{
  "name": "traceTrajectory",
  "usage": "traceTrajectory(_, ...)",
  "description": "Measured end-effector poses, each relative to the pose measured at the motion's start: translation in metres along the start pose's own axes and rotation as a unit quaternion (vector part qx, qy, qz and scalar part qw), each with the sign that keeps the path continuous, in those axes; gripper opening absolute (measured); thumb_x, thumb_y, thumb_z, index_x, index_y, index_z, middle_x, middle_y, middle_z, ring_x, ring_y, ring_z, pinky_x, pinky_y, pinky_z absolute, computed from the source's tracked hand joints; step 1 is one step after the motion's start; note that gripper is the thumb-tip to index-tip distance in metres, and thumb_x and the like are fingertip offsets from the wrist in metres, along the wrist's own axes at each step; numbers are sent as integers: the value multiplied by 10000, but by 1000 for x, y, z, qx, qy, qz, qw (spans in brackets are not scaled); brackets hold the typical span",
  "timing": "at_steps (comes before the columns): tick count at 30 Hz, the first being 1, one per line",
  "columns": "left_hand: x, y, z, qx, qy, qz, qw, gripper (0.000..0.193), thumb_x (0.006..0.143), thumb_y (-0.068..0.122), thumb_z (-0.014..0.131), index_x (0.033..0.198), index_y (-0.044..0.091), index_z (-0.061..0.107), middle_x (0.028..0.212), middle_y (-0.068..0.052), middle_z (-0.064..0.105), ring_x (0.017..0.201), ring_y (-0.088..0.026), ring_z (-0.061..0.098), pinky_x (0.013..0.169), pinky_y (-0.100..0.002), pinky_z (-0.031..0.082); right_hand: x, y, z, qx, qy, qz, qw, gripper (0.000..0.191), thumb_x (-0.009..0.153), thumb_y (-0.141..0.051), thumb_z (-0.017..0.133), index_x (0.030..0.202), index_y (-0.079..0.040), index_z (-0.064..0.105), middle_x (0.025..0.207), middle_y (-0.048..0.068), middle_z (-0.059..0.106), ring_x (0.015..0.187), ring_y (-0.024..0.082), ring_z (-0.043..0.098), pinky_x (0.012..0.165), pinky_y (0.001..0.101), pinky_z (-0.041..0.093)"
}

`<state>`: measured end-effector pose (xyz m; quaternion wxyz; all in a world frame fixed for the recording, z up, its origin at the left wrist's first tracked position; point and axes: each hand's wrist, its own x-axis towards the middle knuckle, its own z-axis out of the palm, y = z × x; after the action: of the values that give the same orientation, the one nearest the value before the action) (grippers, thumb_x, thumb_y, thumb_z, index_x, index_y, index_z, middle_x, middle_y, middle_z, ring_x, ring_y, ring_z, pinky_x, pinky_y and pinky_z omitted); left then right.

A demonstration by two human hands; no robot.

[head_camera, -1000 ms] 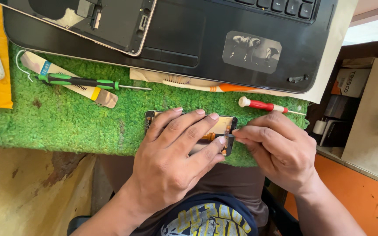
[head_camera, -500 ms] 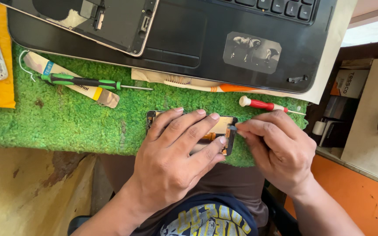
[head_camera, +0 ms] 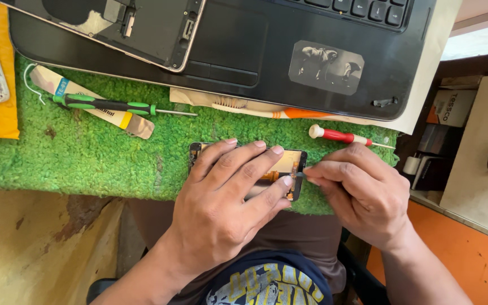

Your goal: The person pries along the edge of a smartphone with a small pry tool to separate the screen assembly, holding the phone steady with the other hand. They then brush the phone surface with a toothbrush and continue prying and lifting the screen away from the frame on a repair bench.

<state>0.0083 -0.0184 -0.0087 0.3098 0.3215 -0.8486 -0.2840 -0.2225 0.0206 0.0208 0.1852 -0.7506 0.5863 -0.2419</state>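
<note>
A: What is the left hand [head_camera: 221, 209] doing?

B: It lies flat, fingers spread, pressing down on the phone [head_camera: 248, 169], which rests on the green mat [head_camera: 86, 158]. Only the phone's far edge and its right end show past the fingers.

A: And the right hand [head_camera: 362, 195]?

B: Just right of the left one, closed in a pinch. Thumb and forefinger meet at the phone's right end, on something small and thin; I cannot tell what it is.

A: Do the two hands touch?

B: The fingertips come close at that end of the phone; whether they touch, I cannot tell.

A: What lies around them?

B: Just beyond the right hand, a red screwdriver [head_camera: 343, 136] on the mat. Farther beyond, an orange toothbrush [head_camera: 278, 112] tucked against the laptop [head_camera: 289, 34]. Well off to the left of the left hand, a green screwdriver [head_camera: 114, 105] rests across a flat pry tool [head_camera: 94, 103]. On the laptop's left part lies a second opened phone [head_camera: 114, 25].
</note>
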Motion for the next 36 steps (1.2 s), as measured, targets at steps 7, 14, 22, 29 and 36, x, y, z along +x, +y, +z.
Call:
traceTrajectory(7, 2, 0, 0, -2, -1, 2, 1000, 266, 931, 280, 772, 1160, 146, 763, 1363, -80, 655, 1294, -271, 592, 1145, -471, 403, 1, -4, 3, -17, 26, 20, 999, 167, 857, 40, 801, 982, -39, 723, 881, 82, 675, 760, 205, 664, 677, 313, 535)
traceTrajectory(14, 1, 2, 0, -1, 1, -1, 1000, 262, 936, 283, 775, 1159, 146, 762, 1358, -74, 661, 1295, -266, 597, 1151, -471, 400, 0, 1, -1, 6, -4, -12, 1000, 190, 833, 30, 794, 988, -50, 720, 882, 74, 676, 776, 214, 668, 696, 322, 542)
traceTrajectory(22, 1, 1, 0, -3, 2, 5, 1000, 265, 936, 280, 772, 1160, 138, 762, 1360, -81, 659, 1294, -270, 594, 1148, -475, 396, -1, -1, 1, 3, 6, 13, 1000, 187, 833, 35, 799, 981, -49, 721, 878, 74, 674, 758, 205, 663, 678, 316, 535)
traceTrajectory(29, 1, 1, -1, -3, -2, 5, 1000, 269, 938, 280, 770, 1166, 136, 762, 1366, -80, 655, 1299, -271, 588, 1152, -472, 391, -2, -4, 4, -10, 25, 12, 1000, 176, 869, 41, 789, 1001, -43, 709, 902, 83, 673, 796, 213, 669, 709, 318, 543)
traceTrajectory(36, 0, 1, -1, -2, -1, 5, 1000, 262, 939, 278, 772, 1161, 141, 762, 1368, -82, 655, 1302, -269, 589, 1157, -470, 386, -2, -3, 0, -10, 3, 2, 1000, 182, 840, 38, 785, 988, -41, 716, 887, 87, 674, 786, 223, 671, 701, 324, 542)
